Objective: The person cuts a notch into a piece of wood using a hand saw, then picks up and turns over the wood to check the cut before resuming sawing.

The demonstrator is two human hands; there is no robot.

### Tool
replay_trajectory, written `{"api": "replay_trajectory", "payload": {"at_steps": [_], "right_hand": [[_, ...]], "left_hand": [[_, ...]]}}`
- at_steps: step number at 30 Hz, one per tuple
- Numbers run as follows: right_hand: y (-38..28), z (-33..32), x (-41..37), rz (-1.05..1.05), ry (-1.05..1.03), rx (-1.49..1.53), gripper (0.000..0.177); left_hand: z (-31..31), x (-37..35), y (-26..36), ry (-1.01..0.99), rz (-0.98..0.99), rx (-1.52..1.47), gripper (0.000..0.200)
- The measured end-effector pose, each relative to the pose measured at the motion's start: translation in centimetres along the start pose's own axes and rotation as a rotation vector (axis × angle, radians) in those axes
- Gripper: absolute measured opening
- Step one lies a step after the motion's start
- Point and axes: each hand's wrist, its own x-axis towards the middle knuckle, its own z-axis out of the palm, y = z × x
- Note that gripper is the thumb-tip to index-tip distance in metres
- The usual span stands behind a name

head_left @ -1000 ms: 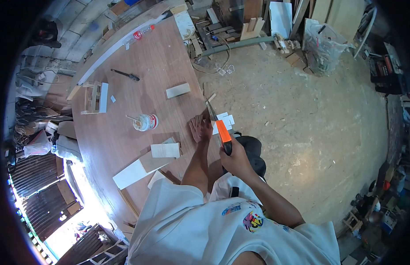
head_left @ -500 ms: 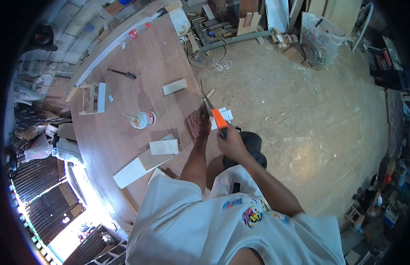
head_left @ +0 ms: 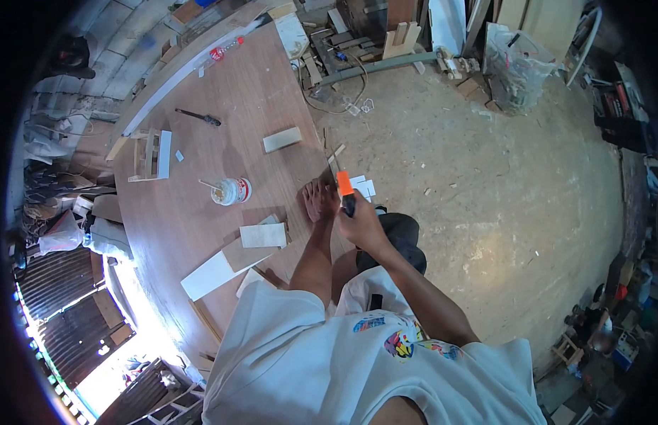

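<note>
My right hand [head_left: 361,221] grips the black and orange handle of a handsaw [head_left: 344,183] just off the table's right edge. Its thin blade points away from me, and most of it is hard to make out. My left hand [head_left: 317,200] lies flat on the edge of the brown wooden table [head_left: 265,92], fingers spread, close beside the saw. Whether a piece lies beneath that palm is hidden. White flat pieces [head_left: 364,186] show beyond the saw, lower than the tabletop.
On the table are a small wood block [head_left: 282,139], a glue jar [head_left: 231,191] with a stick, stacked white boards [head_left: 263,236], a dark slim tool [head_left: 198,117], a small wooden frame [head_left: 152,156] and a plastic bottle [head_left: 227,49]. Scrap wood [head_left: 401,39] leans at the back.
My right hand has drawn the saw slightly left, and its handle now points more steeply away from me. The left hand stays on the table edge.
</note>
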Motion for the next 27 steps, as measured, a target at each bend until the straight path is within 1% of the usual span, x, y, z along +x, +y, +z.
{"api": "replay_trajectory", "payload": {"at_steps": [2,3,4,5,6,7,8,9,10,11,12,13,14,15,16,17,18,19,20,21,22,23,24,26,27], "right_hand": [[-3.3,-1.9,-1.1,0.006,-0.016,0.005,0.015],[-6.1,-3.1,-3.5,0.027,-0.044,0.018,0.016],[-7.5,-3.7,-5.3,0.053,-0.065,0.033,0.016],[-6.8,-3.6,-4.7,0.043,-0.059,0.027,0.016],[-5.2,-2.9,-3.7,-0.008,-0.004,-0.001,0.017],[-3.2,-2.0,-2.9,-0.049,0.048,-0.026,0.018],[-0.5,-0.8,-0.2,-0.074,0.041,-0.028,0.018],[1.7,0.4,2.4,-0.096,0.034,-0.031,0.019],[2.6,1.2,3.9,-0.110,0.031,-0.035,0.019],[2.9,2.2,5.4,-0.084,0.060,-0.095,0.019],[3.0,2.9,5.7,-0.041,0.095,-0.148,0.018],[1.7,1.8,4.5,0.130,-0.001,-0.013,0.016],[0.1,0.7,3.4,0.122,-0.003,-0.014,0.016],[-2.1,-0.7,1.7,0.070,-0.029,-0.001,0.017],[-3.7,-1.4,-1.8,0.064,-0.062,0.019,0.017],[-4.9,-2.2,-4.0,0.079,-0.060,0.016,0.017],[-6.0,-3.2,-4.2,0.100,-0.105,0.041,0.021],[-6.8,-3.9,-4.9,0.143,-0.157,0.072,0.024],[-7.1,-4.6,-5.7,0.143,-0.158,0.070,0.024],[-7.2,-5.4,-6.4,0.117,-0.134,0.092,0.027],[-7.4,-6.2,-6.9,0.094,-0.110,0.115,0.030],[-7.7,-7.0,-7.2,0.140,-0.149,0.092,0.035],[-7.6,-7.0,-7.2,0.146,-0.155,0.094,0.035],[-7.1,-6.9,-7.4,0.186,-0.186,0.167,0.034],[-7.0,-6.4,-7.2,0.147,-0.182,0.178,0.031]], "left_hand": [[0.0,0.9,-0.1,-0.008,-0.025,0.008,0.027],[-0.5,-0.1,-0.1,-0.041,-0.052,0.018,0.028],[-1.1,-1.2,0.1,-0.078,-0.075,0.025,0.028],[-1.1,-0.4,0.6,-0.083,-0.086,0.024,0.028],[-1.0,0.6,1.0,-0.085,-0.096,0.023,0.028],[-1.3,0.7,0.7,-0.174,-0.073,0.032,0.032],[-0.9,0.4,0.1,-0.176,-0.068,0.033,0.032],[-0.2,-0.3,-0.6,-0.108,-0.031,0.067,0.032],[0.7,0.0,-0.9,-0.018,-0.002,0.100,0.033],[0.9,-0.1,-0.9,-0.148,-0.083,0.112,0.033],[0.8,-0.6,-1.0,-0.151,-0.073,0.118,0.033],[0.6,-1.3,-0.9,-0.113,-0.042,0.110,0.033],[0.9,-0.9,-0.9,-0.059,-0.020,0.098,0.033],[0.3,0.1,-0.8,-0.207,-0.116,0.015,0.032],[-0.1,-2.2,-1.1,-0.243,-0.134,0.022,0.032],[0.1,-2.7,-0.9,-0.106,-0.113,0.053,0.030],[1.4,-0.4,-0.5,0.074,-0.082,0.074,0.029],[14.8,-3.9,-8.5,-0.021,-0.287,-0.421,0.027],[14.7,-3.8,-8.3,-0.020,-0.289,-0.422,0.027],[14.6,-4.0,-8.0,-0.071,-0.306,-0.296,0.028],[12.9,-4.0,-6.8,-0.125,-0.322,-0.167,0.029],[6.5,-3.0,-1.6,-0.241,-0.547,-0.392,0.031],[6.0,-3.0,-1.7,-0.244,-0.554,-0.387,0.031],[5.4,-2.2,-1.6,-0.224,-0.414,-0.420,0.033],[6.2,-2.3,-1.9,-0.224,-0.415,-0.422,0.033]]}}
